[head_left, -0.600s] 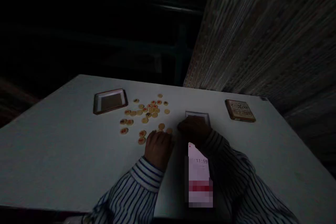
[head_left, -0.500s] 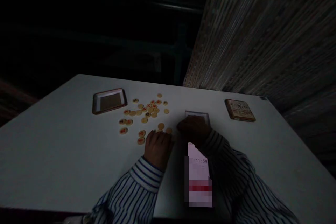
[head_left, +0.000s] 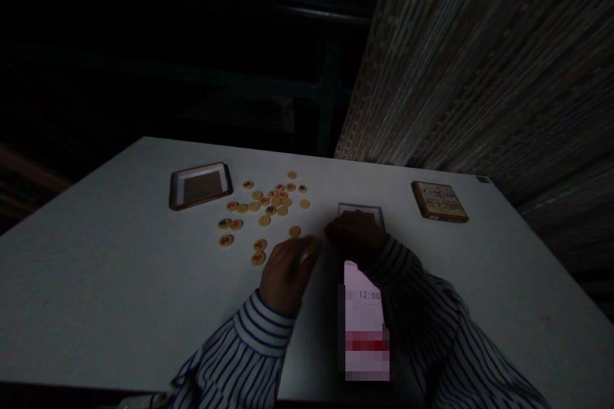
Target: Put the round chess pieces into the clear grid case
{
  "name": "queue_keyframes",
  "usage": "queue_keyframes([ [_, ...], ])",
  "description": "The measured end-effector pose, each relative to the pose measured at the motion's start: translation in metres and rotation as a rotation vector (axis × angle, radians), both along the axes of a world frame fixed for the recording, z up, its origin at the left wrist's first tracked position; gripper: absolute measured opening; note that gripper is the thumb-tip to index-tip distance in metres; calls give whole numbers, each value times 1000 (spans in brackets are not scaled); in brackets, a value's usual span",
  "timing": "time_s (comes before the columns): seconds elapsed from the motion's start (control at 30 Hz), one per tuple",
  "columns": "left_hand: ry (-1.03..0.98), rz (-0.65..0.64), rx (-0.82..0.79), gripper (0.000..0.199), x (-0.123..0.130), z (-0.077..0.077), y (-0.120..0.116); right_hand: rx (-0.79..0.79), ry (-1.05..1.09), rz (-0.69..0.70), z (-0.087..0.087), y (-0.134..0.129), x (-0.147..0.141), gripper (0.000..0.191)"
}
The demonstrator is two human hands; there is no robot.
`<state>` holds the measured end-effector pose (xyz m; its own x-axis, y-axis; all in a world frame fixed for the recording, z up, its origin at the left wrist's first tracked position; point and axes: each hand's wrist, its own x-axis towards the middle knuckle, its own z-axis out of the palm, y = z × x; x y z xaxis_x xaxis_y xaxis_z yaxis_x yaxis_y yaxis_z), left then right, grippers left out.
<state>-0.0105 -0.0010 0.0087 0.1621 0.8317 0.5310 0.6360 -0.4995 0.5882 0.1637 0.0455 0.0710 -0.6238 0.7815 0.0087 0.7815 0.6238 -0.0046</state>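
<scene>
Round wooden pieces (head_left: pixel 271 210) with red or dark characters, some blank side up, lie scattered on the white table. My left hand (head_left: pixel 284 275) is low over the table at their near right side, thumb and fingers curled together round a pale round piece (head_left: pixel 313 246) at the fingertips. One blank piece (head_left: pixel 294 231) lies just beyond its knuckles. My right hand (head_left: pixel 355 238), dark in shadow, is closed over the near part of a small shallow tray (head_left: pixel 361 208); what its fingers hold is hidden. Below it, a lit phone (head_left: pixel 365 313) shows a timer.
An open box half (head_left: pixel 200 185) with a pale rim stands at the back left. At the back right lies a flat box (head_left: pixel 439 200) with a printed lid. A string curtain (head_left: pixel 460 64) hangs behind the table (head_left: pixel 119 281).
My left hand has turned, its thumb now showing, and has closed at a piece. Pieces by its fingertips are no longer seen on the table. My right hand has barely moved.
</scene>
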Motion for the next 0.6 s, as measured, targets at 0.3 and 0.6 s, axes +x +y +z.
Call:
queue_keyframes([
  [0.3,-699,100,-512,29,7,23,-5,56,64,13,-4,-1,1,17],
  [0.6,-1192,-69,-726,33,2,5,2,173,171,81,-4,-2,-2,18],
])
